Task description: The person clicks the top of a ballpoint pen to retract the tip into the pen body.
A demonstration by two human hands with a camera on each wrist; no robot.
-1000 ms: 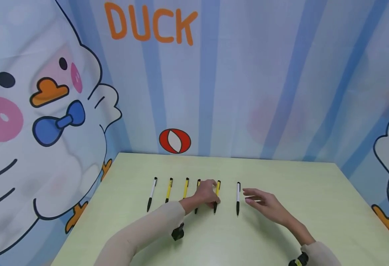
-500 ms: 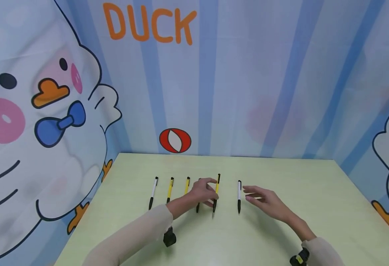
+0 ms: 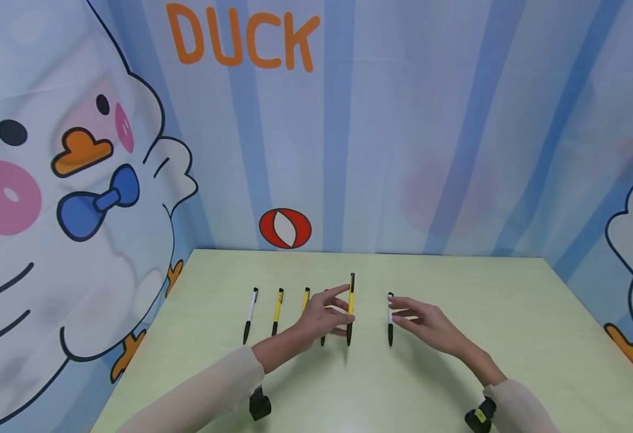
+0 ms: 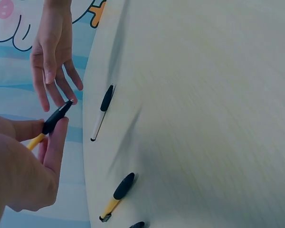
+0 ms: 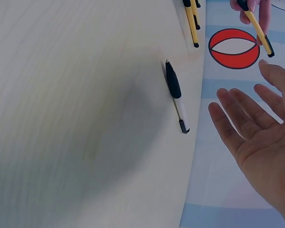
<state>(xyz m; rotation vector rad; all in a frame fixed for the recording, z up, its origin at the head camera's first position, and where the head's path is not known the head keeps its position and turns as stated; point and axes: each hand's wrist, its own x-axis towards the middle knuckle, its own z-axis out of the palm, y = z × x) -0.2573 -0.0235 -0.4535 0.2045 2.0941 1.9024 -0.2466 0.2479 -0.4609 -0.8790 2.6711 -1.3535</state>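
My left hand [image 3: 316, 317] pinches a yellow pen with black ends [image 3: 351, 299] between thumb and fingers, raised off the table and tip down. In the left wrist view, the thumb and a finger close on the black grip of this pen [image 4: 56, 118]. My right hand [image 3: 434, 329] hovers with fingers extended and nothing in them. Its fingertips overlap the top of a white pen with a black grip [image 3: 390, 319] in the head view. The right wrist view shows that white pen [image 5: 176, 97] lying on the table, apart from the open palm.
Left of the held pen, a white pen [image 3: 250, 316] and several yellow pens [image 3: 278, 311] lie in a row on the pale table [image 3: 457, 288]. My left hand and forearm partly hide some of them. A duck-print backdrop [image 3: 392, 120] stands behind the table.
My left hand has taken the yellow pen up off the table and drawn slightly left with it. My right hand has shifted slightly left, towards the white pen.
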